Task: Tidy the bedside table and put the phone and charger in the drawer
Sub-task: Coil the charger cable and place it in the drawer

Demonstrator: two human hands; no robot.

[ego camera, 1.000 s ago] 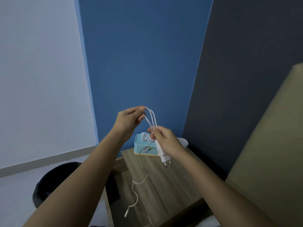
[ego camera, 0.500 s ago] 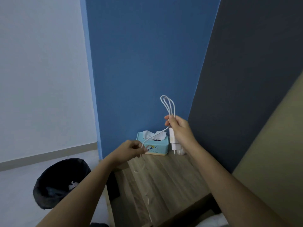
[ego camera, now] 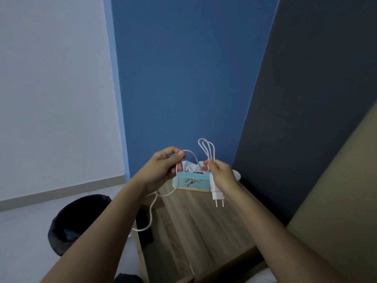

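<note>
Your right hand (ego camera: 221,174) grips the white charger (ego camera: 215,189) above the wooden surface (ego camera: 204,225). The plug hangs upright, its long axis vertical and its two prongs pointing down at the wood. Loops of the cable (ego camera: 207,149) stand up out of that same fist. Your left hand (ego camera: 163,167) pinches another stretch of cable between thumb and fingers, forming an arch across to the right hand. The loose end trails down past your left forearm and off the left edge of the surface. Behind your hands, a light blue tissue box (ego camera: 191,182) sits at the back of the surface with white tissue sticking out of its top. On the floor to the left stands a black bin (ego camera: 67,225); what is in it is too dark to tell.
</note>
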